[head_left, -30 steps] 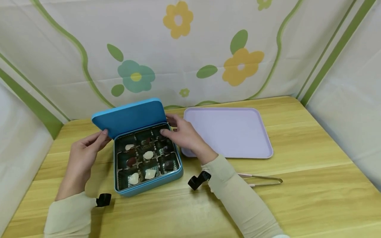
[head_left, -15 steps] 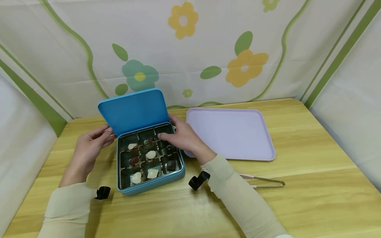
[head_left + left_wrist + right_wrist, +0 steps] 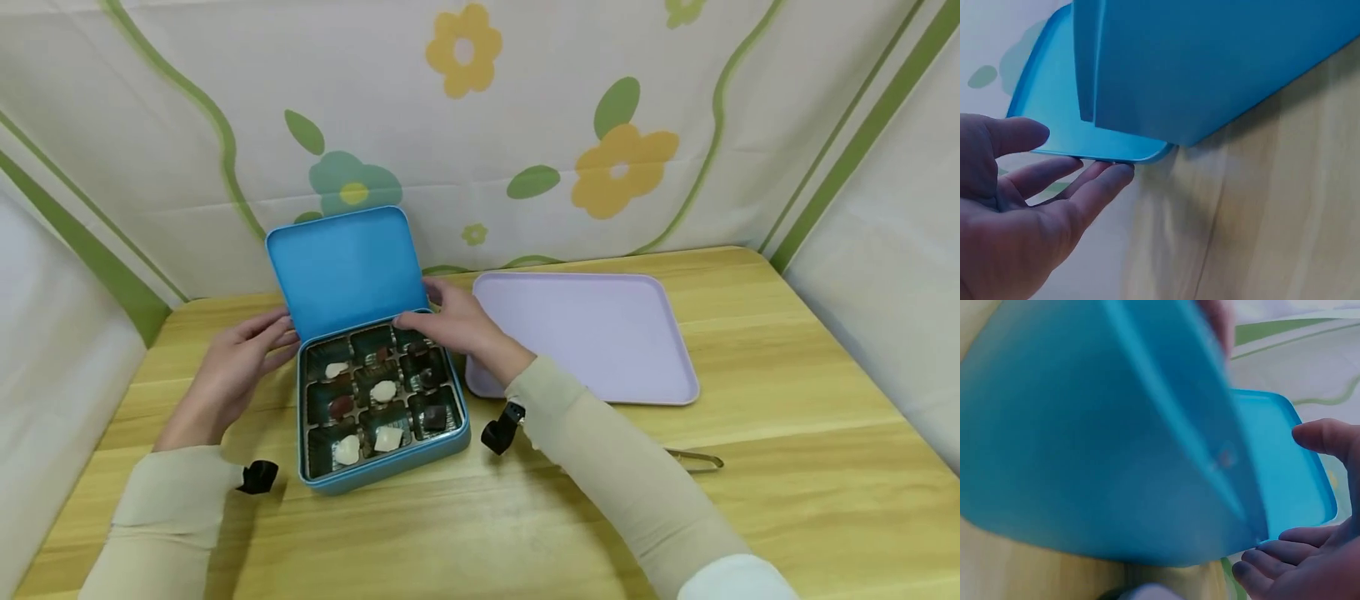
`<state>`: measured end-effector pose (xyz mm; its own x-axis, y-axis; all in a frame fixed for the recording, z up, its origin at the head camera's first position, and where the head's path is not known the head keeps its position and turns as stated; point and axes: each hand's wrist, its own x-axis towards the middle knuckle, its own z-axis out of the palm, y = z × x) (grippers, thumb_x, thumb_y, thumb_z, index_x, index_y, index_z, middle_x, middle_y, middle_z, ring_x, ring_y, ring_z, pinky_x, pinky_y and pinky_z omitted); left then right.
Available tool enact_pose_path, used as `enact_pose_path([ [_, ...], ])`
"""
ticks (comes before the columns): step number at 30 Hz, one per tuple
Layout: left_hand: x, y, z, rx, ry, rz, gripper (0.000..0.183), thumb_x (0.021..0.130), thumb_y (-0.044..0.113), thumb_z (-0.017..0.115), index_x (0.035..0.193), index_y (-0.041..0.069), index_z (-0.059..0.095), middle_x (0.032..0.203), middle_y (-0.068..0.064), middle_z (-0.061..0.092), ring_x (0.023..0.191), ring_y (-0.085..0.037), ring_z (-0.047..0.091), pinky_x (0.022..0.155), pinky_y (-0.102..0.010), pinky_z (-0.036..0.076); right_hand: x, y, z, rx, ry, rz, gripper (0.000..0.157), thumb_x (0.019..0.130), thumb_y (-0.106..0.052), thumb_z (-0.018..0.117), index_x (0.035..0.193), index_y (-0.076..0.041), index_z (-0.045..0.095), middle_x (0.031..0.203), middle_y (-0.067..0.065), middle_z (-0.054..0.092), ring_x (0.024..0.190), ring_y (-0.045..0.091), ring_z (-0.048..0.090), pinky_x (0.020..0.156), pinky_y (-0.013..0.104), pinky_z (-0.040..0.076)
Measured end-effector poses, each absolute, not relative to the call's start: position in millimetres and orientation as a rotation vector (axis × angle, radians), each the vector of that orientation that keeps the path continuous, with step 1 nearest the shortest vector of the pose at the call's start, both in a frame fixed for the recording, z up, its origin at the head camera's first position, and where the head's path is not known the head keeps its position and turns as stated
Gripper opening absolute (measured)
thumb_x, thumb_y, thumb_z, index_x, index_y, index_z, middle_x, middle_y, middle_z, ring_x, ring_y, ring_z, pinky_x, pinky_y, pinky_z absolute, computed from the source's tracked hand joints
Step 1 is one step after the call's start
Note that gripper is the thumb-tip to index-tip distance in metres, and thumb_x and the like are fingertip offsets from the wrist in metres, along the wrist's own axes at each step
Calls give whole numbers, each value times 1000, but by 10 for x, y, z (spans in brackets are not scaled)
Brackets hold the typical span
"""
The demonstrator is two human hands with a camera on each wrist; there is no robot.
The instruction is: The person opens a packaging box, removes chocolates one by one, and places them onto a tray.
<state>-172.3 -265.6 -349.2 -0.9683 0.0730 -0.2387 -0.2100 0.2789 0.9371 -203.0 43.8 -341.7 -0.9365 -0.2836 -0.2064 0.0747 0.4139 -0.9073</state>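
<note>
A blue hinged tin [image 3: 386, 472] stands on the table with its lid [image 3: 348, 267] swung up and back. Its dark divided insert bears white chocolates [image 3: 384, 392] and brown chocolates [image 3: 435, 417], one to a compartment. At the lid's lower left corner is my left hand [image 3: 232, 362]; the left wrist view shows extended fingertips [image 3: 1124, 172] touching the lid's edge, thumb apart from them. My right hand [image 3: 465, 321] lies at the hinge's right end, thumb over the tin's back corner. In the right wrist view its fingers [image 3: 1291, 551] reach out loosely beside the lid.
A lilac tray [image 3: 585, 333] lies right of the tin. Metal tongs [image 3: 697, 455] poke out from behind my right sleeve, mostly hidden. A flowered white cloth [image 3: 465, 125] hangs behind the wooden table [image 3: 787, 375].
The lid has swung further back, from leaning over the tin to standing nearly upright. My left hand has followed it a little upward and right; my right sleeve now covers more of the tongs.
</note>
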Motion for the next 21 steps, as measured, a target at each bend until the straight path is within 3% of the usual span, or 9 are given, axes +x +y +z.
enact_pose_path([
  [6, -1813, -2699, -3537, -107, 2348, 1626, 71, 117, 41, 39, 171, -1, 19, 170, -30, 31, 113, 8, 61, 95, -16, 57, -2045, 405, -3452, -184, 2348, -1503, 90, 95, -36, 80, 169, -12, 34, 170, 15, 44, 158, 30, 43, 126, 46, 42],
  [9, -1848, -2717, -3544, -105, 2373, 1556, 70, 117, 42, 34, 171, 0, 18, 169, -29, 33, 113, 8, 62, 102, -21, 56, -2059, 405, -3470, -169, 2345, -1508, 87, 96, -35, 79, 169, -12, 36, 169, 14, 46, 157, 31, 45, 125, 47, 43],
  [13, -1879, -2673, -3536, -95, 2379, 1529, 70, 117, 43, 33, 171, 0, 18, 171, -29, 31, 126, -3, 61, 106, -24, 54, -2079, 434, -3474, -138, 2358, -1497, 82, 99, -35, 75, 168, -14, 37, 169, 12, 47, 157, 30, 45, 124, 47, 44],
  [18, -1878, -2579, -3528, -86, 2372, 1554, 67, 118, 39, 32, 170, -2, 20, 173, -30, 27, 142, -23, 53, 100, -18, 55, -2071, 473, -3489, -121, 2389, -1480, 76, 102, -36, 71, 168, -13, 39, 168, 11, 49, 156, 28, 47, 124, 46, 44],
  [21, -1873, -2538, -3515, -89, 2374, 1532, 68, 118, 40, 33, 170, -2, 21, 173, -30, 27, 148, -33, 49, 107, -24, 53, -2054, 505, -3507, -126, 2407, -1468, 75, 103, -37, 70, 167, -12, 39, 165, 12, 52, 154, 28, 50, 123, 46, 45],
])
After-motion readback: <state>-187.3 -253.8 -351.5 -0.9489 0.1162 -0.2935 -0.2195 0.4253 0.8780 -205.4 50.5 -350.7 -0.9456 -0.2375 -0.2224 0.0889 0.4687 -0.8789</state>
